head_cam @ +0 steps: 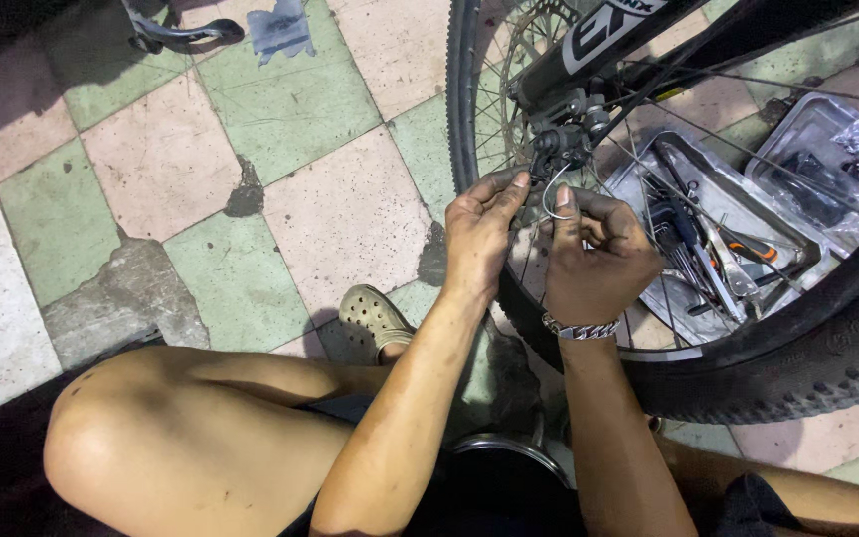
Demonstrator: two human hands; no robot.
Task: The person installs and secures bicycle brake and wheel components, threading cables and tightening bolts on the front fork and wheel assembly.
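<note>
A black bicycle wheel (807, 343) with a knobby tyre stands upright in front of me. At its fork sits a black brake caliper (561, 139) beside the disc rotor (539, 30). A thin silver cable (549, 194) loops down from the caliper. My left hand (479, 234) pinches the cable's upper part just under the caliper. My right hand (599, 254), with a metal bracelet on the wrist, pinches the cable's lower end between thumb and finger. Both hands reach between the spokes.
A metal tray (638, 189) full of hand tools lies behind the wheel, a second tray (807, 129) to its right. My bare knees and a beige clog (375, 318) rest on a cracked green-and-pink tiled floor (290, 109). A dark bike part (186, 35) lies at top left.
</note>
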